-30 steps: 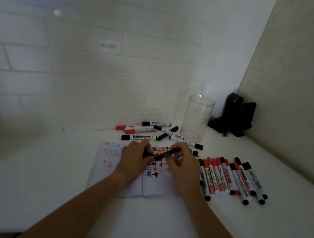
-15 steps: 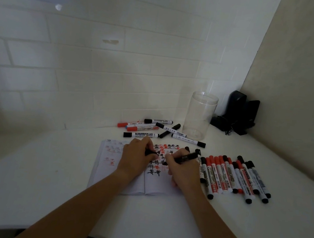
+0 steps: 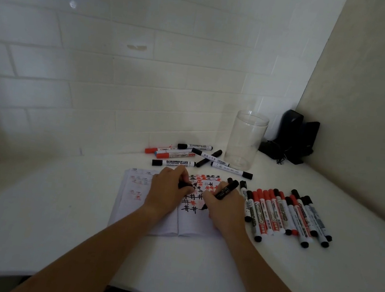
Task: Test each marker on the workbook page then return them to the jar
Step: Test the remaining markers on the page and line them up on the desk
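Head view: the right hand (image 3: 224, 205) pinches a black marker (image 3: 222, 193) in a writing grip, tip down on the right-hand page of the open workbook (image 3: 167, 216), which lies at the middle of the desk (image 3: 267, 278) and carries rows of black and red test marks. The left hand (image 3: 168, 193) rests on the workbook, its fingers curled round a small dark piece, judged to be the marker's cap (image 3: 184, 185). A row of capped red and black markers (image 3: 285, 214) lies just beside the workbook toward the right edge of the desk; a looser group of markers (image 3: 185, 156) lies behind the workbook near the back edge. The clear jar (image 3: 246, 140) stands upright near the back right corner, holding no markers as far as can be seen, with dark objects (image 3: 290, 139) beside it in the corner itself. Judgement: the markers are light, stiff and smooth-barrelled, liable to roll on the desk; each is best held at mid-barrel. The jar looks thin-walled and light, easily tipped, and should be steadied when loading.
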{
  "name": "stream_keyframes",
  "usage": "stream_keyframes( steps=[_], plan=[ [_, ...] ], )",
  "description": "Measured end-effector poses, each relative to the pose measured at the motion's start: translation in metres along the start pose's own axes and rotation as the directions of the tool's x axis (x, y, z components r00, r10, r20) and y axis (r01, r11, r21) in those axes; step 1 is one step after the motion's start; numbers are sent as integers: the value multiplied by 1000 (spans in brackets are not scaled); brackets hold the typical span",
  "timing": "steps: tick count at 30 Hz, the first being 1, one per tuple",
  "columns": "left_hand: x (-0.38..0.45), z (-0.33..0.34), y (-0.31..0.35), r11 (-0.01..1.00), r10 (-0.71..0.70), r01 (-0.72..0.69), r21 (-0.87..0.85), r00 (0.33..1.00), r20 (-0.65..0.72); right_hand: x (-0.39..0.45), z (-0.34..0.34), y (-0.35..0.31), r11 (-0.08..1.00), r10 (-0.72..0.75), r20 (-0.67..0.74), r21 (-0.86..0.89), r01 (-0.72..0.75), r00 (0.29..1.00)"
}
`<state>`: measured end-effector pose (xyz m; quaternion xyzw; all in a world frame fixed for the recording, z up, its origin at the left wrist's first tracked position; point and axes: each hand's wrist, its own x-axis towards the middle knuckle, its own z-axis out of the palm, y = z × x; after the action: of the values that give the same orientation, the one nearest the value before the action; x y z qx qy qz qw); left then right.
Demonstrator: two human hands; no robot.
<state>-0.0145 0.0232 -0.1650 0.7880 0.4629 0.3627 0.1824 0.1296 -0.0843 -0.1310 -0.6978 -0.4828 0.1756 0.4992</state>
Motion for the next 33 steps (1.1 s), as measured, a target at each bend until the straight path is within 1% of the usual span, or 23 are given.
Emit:
stream_keyframes(
  steps=[2, 4, 6, 9, 11, 14, 17, 20, 23, 26, 28, 31, 33],
  plan=[
    [0, 0, 0, 1000, -5, 5, 2, 1000, 1, 2, -1, 2, 999, -11, -50, -36, 9, 999],
    [0, 0, 1, 1000, -4, 4, 7, 1000, 0, 3, -2, 3, 999, -24, -63, -42, 21, 998],
    [0, 0, 2, 1000, -5, 5, 10, 1000, -2, 3, -2, 4, 998, -49, -30, -38, 48, 998],
    [-1, -1, 2, 1000, -9, 9, 14, 1000, -1, 1, 0, 0, 996, -77, 61, -42, 79, 995],
    [-2, -1, 3, 1000, -9, 9, 9, 1000, -2, 1, 2, -1, 995, -82, 75, -59, 86, 994],
    [-2, -2, 4, 1000, -7, 7, 16, 1000, -2, 3, 1, 2, 994, -51, 7, -100, 52, 999],
    [-2, -2, 4, 1000, -9, 9, 9, 1000, 0, 4, -2, 3, 992, -58, -50, -114, 52, 997],
    [-1, -2, 4, 1000, -10, 10, 12, 1000, -4, 5, -1, 3, 996, -59, -36, -75, 56, 998],
    [-2, -2, 5, 1000, 0, 0, 23, 1000, -4, 5, -1, 3, 991, -73, 22, -111, 75, 997],
    [-2, -1, 3, 1000, 8, -8, 22, 1000, -1, 5, -1, 2, 993, -75, 45, -88, 79, 996],
    [-2, -2, 4, 1000, 14, -14, 22, 1000, -4, 4, -2, 3, 996, -67, 39, -62, 70, 997],
    [-2, -3, 6, 1000, 10, -10, 23, 1000, -4, 5, -3, 5, 997, -62, -6, -41, 62, 998],
    [-2, -3, 6, 1000, 19, -19, 24, 1000, -2, 6, -3, 6, 996, -72, -9, -62, 71, 997]
  ],
)
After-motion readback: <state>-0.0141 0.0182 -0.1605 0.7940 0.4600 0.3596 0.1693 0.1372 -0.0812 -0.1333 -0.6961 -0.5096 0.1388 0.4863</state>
